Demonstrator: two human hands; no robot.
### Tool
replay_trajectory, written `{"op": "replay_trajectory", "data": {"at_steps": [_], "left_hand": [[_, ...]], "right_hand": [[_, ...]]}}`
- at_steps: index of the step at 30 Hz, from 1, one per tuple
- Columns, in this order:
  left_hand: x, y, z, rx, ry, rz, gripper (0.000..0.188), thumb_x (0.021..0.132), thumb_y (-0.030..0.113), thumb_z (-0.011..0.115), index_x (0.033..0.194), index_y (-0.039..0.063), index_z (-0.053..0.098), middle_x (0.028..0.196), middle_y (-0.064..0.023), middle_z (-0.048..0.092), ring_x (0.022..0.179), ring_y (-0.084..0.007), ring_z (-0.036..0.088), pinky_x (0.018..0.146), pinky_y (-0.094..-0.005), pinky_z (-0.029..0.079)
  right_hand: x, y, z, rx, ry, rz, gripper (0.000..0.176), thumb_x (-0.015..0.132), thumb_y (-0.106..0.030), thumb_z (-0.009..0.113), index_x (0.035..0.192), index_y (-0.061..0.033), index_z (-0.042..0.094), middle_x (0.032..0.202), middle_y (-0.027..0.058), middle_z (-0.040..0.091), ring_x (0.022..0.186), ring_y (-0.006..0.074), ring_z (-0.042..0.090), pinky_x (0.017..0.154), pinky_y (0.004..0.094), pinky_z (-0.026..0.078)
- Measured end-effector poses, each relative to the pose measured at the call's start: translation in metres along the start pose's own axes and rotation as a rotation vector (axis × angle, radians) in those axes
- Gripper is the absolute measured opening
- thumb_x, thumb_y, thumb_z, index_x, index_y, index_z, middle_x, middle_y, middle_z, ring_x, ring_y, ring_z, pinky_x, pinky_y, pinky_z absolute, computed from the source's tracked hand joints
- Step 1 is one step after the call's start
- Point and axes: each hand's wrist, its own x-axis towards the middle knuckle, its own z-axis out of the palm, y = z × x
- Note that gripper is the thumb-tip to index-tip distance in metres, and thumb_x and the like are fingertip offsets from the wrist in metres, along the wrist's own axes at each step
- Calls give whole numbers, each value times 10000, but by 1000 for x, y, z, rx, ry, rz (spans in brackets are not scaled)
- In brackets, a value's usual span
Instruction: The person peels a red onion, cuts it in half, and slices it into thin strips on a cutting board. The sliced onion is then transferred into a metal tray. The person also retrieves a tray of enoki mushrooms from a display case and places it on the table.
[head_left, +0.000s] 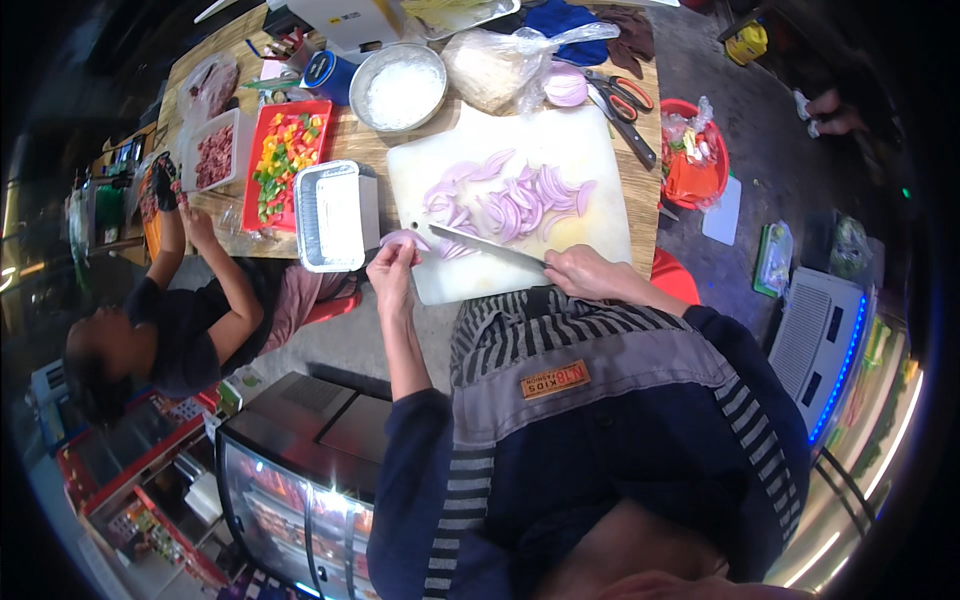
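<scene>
Between the fingers of my left hand (395, 271) is a piece of red onion (406, 239), held just past the left edge of the white cutting board (517, 274). My right hand (586, 271) grips the handle of a kitchen knife (487, 245). Its blade points left across the board, with the tip near the board's small hole. Sliced red onion (517, 208) lies spread over the middle of the board. Directly left of my left hand stands a foil container (337, 217) with a pale interior.
Behind the board are a metal bowl of white contents (398, 88), a tied plastic bag (491, 71), an onion (565, 84) and scissors (628, 96). A red tray of diced peppers (286, 166) is at left. Beyond it, a gloved co-worker (202, 300) works near a tub of meat (217, 157).
</scene>
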Motion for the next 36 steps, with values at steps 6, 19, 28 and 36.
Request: {"op": "replay_trajectory", "data": {"at_steps": [6,19,28,36], "left_hand": [[-21,-16,-30,-35,110,-52,70,783,41,624,760,-25,627,660,-44,597,551,-96,538,517,-218,439],[-4,-51,54,135,-122,-321,162,740,7,638,841,-83,548,678,-130,619,541,-150,604,475,-233,509],[-1,-50,67,68,-135,-353,72,750,-20,574,767,-68,522,682,-166,612,529,-192,623,472,-258,536],[-1,-50,72,18,-147,-333,40,739,-41,500,752,-66,529,682,-164,605,524,-211,625,469,-271,538]], "right_hand": [[38,0,19,5,-176,-64,195,813,-132,529,759,55,527,617,222,563,614,391,575,591,451,450],[23,29,4,-40,113,152,230,836,-159,502,816,69,518,645,249,557,622,401,563,606,464,447],[11,-13,19,-36,160,121,164,838,-121,498,791,34,477,559,207,542,560,397,563,538,469,438],[16,-16,25,-123,128,108,89,774,-53,482,779,36,482,562,211,551,562,392,572,537,474,441]]}}
